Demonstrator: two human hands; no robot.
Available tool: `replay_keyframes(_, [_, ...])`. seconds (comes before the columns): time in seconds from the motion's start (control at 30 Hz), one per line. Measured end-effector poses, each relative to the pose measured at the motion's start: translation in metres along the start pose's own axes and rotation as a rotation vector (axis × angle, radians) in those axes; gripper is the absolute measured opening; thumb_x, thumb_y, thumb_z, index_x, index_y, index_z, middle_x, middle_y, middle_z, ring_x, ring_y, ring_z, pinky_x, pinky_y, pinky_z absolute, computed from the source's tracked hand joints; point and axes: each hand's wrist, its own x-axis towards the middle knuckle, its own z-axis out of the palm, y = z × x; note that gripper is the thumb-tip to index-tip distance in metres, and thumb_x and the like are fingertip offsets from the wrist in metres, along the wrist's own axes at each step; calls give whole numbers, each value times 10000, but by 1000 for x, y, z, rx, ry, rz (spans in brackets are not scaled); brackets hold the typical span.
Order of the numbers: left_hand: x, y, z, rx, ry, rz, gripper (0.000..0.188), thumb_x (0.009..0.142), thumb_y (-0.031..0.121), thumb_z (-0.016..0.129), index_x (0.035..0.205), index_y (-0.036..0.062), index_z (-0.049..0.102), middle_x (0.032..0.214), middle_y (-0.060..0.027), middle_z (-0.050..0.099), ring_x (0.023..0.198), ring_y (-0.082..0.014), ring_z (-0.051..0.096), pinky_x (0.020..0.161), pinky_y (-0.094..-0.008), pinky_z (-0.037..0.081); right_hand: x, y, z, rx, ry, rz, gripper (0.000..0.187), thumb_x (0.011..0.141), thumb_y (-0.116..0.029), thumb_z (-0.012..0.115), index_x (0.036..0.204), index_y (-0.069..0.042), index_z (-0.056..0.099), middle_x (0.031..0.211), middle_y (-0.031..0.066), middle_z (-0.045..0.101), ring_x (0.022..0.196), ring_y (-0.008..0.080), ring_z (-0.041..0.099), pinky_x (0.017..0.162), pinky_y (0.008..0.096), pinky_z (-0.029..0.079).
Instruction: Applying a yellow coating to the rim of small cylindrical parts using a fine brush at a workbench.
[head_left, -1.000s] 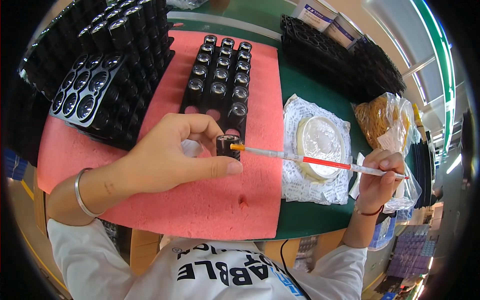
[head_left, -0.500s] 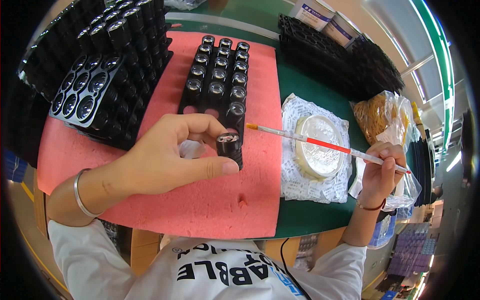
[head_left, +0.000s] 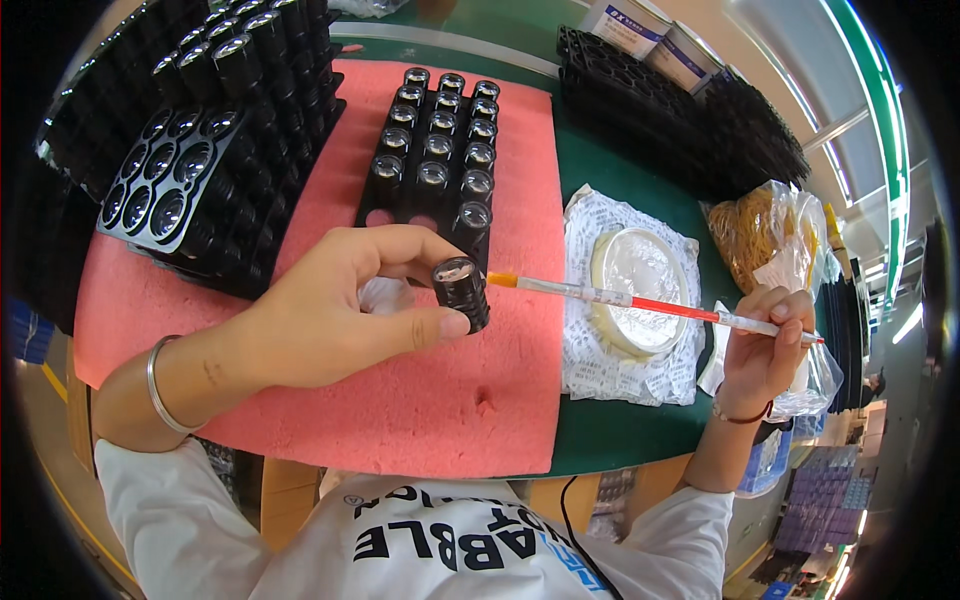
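The left hand [head_left: 340,315] grips a small black cylinder [head_left: 461,291] between thumb and fingers, above the pink foam mat [head_left: 400,420]. The right hand [head_left: 765,345] is closed around a thin brush [head_left: 650,303] (its orange tip is just beside the cylinder; whether they touch is hard to see). Behind stands a black tray [head_left: 375,205] of similar cylinders, partly hidden by the left hand. A round white dish [head_left: 640,285] lies on the green tabletop [head_left: 620,430].

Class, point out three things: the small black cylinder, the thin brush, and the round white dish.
small black cylinder [head_left: 462,292], head view, its ribbed side
thin brush [head_left: 640,301], head view, mid-handle
round white dish [head_left: 640,275], head view, its pale inside
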Motion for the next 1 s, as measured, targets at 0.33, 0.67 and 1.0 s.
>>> replay_keyframes(0.33, [0, -1, 0, 64, 24, -25, 276, 719, 43, 623, 966, -9, 510, 835, 9, 522, 728, -30, 460, 633, -164, 373, -3, 1, 8, -24, -54, 0, 233, 801, -237, 547, 731, -19, 501, 609, 97, 514, 521, 157, 492, 463, 224, 387])
replay_keyframes(0.67, [0, -5, -2, 81, -36, 30, 337, 724, 13, 581, 1047, -21, 488, 937, -37, 543, 871, -71, 493, 793, -210, 382, 0, 1, 1, -15, 56, 124, 170, 810, -148, 514, 756, 13, 510, 691, 121, 535, 576, 184, 540, 529, 245, 438])
replay_keyframes(1.0, [-2, -4, -4, 80, -43, 35, 321, 726, 17, 586, 1032, -11, 493, 936, -39, 546, 868, -72, 498, 786, -208, 386, 3, 5, 5, 25, 108, 119, 184, 825, -179, 498, 758, -11, 468, 651, 85, 495, 560, 161, 498, 521, 232, 406])
